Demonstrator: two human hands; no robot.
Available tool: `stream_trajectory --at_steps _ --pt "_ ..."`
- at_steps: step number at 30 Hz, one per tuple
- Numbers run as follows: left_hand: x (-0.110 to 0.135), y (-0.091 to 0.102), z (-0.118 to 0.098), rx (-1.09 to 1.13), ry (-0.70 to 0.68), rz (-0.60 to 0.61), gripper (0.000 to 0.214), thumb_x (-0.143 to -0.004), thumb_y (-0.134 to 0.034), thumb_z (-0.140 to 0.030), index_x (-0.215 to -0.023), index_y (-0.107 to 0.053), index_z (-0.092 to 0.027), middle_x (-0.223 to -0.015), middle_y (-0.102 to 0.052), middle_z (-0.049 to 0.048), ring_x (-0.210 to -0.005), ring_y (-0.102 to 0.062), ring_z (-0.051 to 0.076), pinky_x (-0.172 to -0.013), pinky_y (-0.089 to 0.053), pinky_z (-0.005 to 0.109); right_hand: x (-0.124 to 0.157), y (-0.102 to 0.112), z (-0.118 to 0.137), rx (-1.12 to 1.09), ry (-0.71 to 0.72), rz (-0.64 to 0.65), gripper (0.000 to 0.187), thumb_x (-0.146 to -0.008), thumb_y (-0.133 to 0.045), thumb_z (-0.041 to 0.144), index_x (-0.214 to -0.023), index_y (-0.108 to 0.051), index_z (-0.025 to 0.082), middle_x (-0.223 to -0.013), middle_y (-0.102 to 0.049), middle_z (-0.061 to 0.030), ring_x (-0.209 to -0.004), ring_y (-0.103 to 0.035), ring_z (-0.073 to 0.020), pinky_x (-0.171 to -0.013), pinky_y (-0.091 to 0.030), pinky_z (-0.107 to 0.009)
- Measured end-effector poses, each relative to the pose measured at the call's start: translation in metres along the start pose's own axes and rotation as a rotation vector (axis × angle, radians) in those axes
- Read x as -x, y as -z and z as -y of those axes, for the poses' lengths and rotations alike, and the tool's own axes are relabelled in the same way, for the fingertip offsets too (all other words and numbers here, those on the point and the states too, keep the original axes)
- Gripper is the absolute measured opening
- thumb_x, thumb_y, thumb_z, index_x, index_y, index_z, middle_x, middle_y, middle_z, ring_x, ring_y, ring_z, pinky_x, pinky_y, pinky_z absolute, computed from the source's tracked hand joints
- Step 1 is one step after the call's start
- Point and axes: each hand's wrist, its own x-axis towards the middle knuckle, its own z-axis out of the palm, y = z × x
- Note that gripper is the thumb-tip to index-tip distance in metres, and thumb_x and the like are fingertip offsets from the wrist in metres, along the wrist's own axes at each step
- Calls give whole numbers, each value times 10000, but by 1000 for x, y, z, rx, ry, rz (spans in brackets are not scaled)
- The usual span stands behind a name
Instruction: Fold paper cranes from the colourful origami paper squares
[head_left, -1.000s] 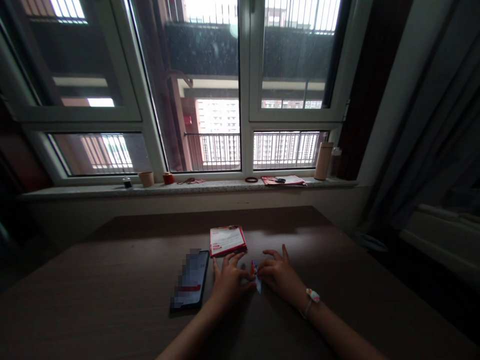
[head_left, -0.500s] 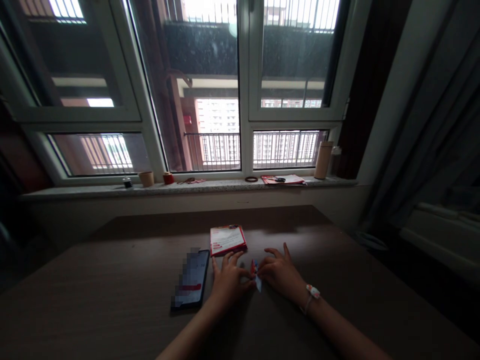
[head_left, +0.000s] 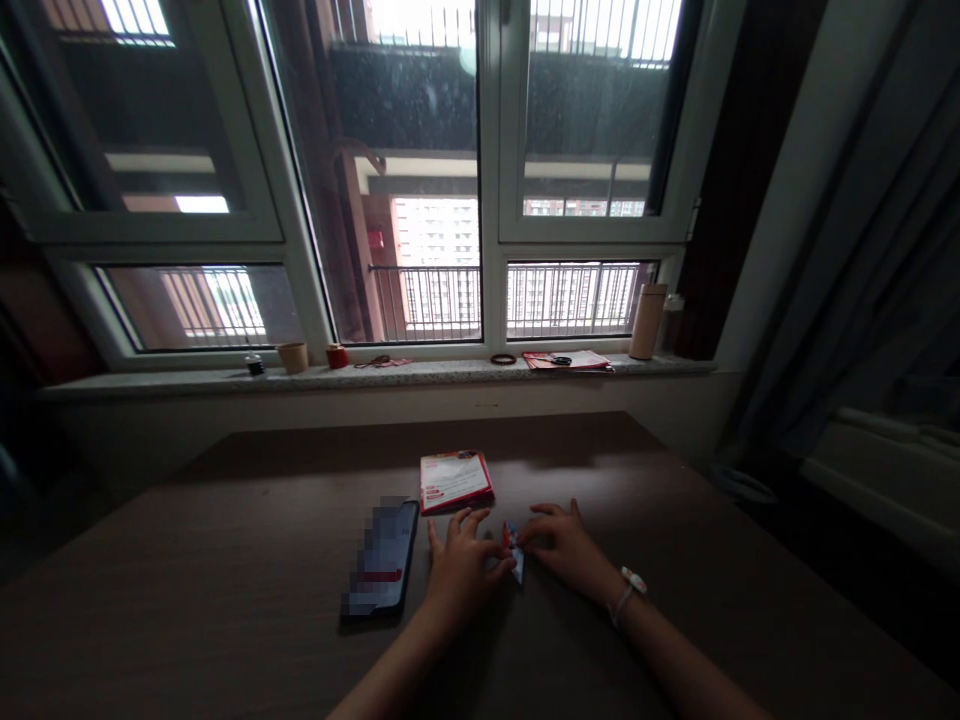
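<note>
A small folded piece of paper (head_left: 514, 556), blue with red, lies on the dark wooden table (head_left: 225, 560) between my hands. My left hand (head_left: 461, 565) pinches its left side with thumb and forefinger. My right hand (head_left: 566, 545) pinches its right side, and a bracelet sits on that wrist. A red-and-white pack of paper (head_left: 454, 480) lies just beyond my left hand. A black phone (head_left: 381, 568) lies to the left of it.
The stone windowsill (head_left: 420, 374) behind the table carries a small cup (head_left: 292, 356), a red pot (head_left: 336, 355), a ring, a red booklet (head_left: 567, 360) and a tall beige flask (head_left: 646, 320). Dark curtains hang at the right.
My right hand has flattened and drawn slightly back toward me; its fingers now lie lower on the paper. My left hand stays pinching the paper.
</note>
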Motion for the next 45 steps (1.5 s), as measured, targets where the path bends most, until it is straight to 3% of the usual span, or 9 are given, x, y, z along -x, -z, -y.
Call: stream_trajectory --at_steps 5,12,21,31,45 --pt "-2 -7 -1 15 -1 -6 106 -781 -672 -348 -865 -737 -345 -1395 -510 -3 -1354 -334 316 -1088 7 702 -2 -3 -2 -26 -38 9 195 -788 -576 248 -862 -744 314 -1038 -728 -7 -1287 -430 -275 -1106 39 -627" --pt "-1 -6 -2 27 -3 -11 204 -776 -666 -296 -961 -717 -366 -1392 -502 14 -1341 -356 294 -1090 -24 685 -1 -6 -1 52 9 -24 174 -816 -580 261 -861 -736 322 -1027 -723 11 -1253 -444 -248 -1108 59 -603" --pt "-4 -1 -2 21 50 31 142 -749 -696 -369 -881 -744 -394 -1429 -474 -7 -1361 -330 317 -1078 -17 699 -1 -6 -4 39 20 -29 146 -814 -583 282 -840 -724 313 -1030 -720 19 -1259 -432 -254 -1109 41 -600" --pt "-3 -3 1 11 86 55 152 -759 -684 -420 -896 -749 -427 -1471 -447 -28 -1384 -290 332 -1070 35 714 -6 -14 2 -8 -206 -60 114 -746 -609 281 -776 -719 285 -1066 -710 -5 -1305 -360 -305 -1062 43 -694" --pt "-6 -5 5 19 89 77 151 -755 -687 -427 -892 -749 -429 -1476 -437 -40 -1394 -265 344 -1064 29 721 -6 -16 4 32 -161 -89 152 -790 -555 269 -811 -706 270 -1080 -681 -31 -1232 -421 -274 -1073 28 -671"
